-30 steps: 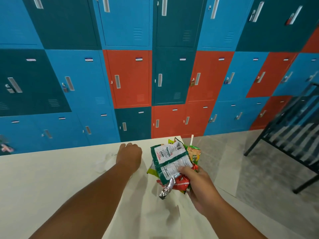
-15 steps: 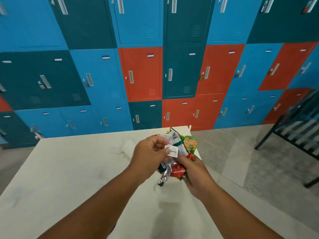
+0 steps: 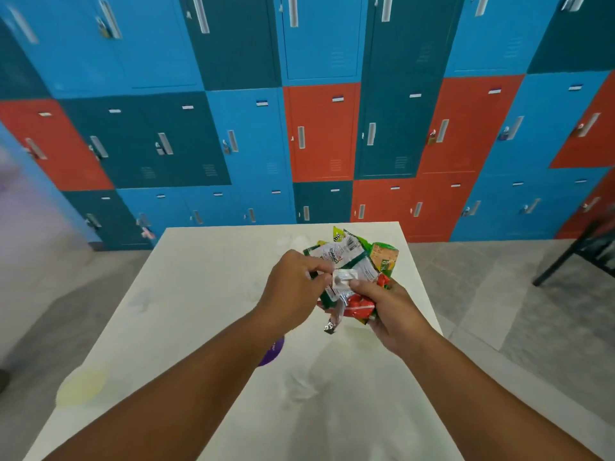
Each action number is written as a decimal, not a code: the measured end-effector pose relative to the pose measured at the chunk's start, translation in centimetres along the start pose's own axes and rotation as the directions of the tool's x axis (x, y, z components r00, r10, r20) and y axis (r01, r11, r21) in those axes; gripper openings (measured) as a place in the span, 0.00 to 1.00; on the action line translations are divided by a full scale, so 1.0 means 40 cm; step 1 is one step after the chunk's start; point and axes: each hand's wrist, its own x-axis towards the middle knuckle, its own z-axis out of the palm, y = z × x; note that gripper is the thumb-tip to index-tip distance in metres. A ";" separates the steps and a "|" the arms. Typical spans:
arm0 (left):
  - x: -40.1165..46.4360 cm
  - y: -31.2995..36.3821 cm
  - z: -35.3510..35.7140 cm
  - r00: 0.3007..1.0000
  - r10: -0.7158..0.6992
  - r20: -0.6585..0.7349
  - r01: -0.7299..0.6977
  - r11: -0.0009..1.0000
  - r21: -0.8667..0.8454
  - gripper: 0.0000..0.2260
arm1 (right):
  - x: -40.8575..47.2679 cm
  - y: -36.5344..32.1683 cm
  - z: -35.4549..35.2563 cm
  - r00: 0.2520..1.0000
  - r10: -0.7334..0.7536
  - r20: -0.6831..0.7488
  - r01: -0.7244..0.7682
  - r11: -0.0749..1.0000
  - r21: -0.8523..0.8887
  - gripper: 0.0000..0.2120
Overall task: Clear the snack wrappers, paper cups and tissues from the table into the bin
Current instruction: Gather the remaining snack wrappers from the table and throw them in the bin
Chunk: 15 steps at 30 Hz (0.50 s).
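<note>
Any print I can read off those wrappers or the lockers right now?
Green-and-white wrapper in the right hand: print upside down and blurred, unreadable.
Orange-green wrapper: too blurred.
Small white packet at the left hand: unreadable.
Locker door tags: too small.

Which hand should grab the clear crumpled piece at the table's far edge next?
Left. The right hand is full of wrappers; the left hand only pinches a small wrapper.

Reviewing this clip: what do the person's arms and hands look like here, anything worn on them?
Both forearms are bare as far as the frame shows: no sleeves, gloves, watch or bracelets visible. The left hand and right hand show no rings that I can make out. Upper arms lie outside the picture.
</note>
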 end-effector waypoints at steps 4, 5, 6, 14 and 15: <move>-0.100 -0.083 -0.074 0.988 -0.153 -0.038 0.150 0.986 -0.071 0.08 | -0.073 0.051 0.073 0.999 0.035 0.024 -0.035 0.999 -0.029 0.22; -0.132 -0.104 -0.089 0.981 -0.193 -0.026 0.187 0.972 -0.139 0.09 | -0.096 0.069 0.098 0.999 0.038 0.037 -0.036 0.999 -0.036 0.21; -0.167 -0.124 -0.102 0.972 -0.233 -0.008 0.226 0.949 -0.222 0.09 | -0.119 0.089 0.125 0.998 0.039 0.045 -0.038 0.998 -0.040 0.21; -0.420 -0.309 -0.230 0.923 -0.383 -0.042 0.348 0.874 -0.339 0.25 | -0.309 0.263 0.346 0.999 0.025 0.028 -0.023 0.997 -0.079 0.20; -0.450 -0.330 -0.246 0.913 -0.406 -0.044 0.367 0.862 -0.351 0.26 | -0.331 0.281 0.374 0.999 0.019 0.027 -0.017 0.996 -0.084 0.20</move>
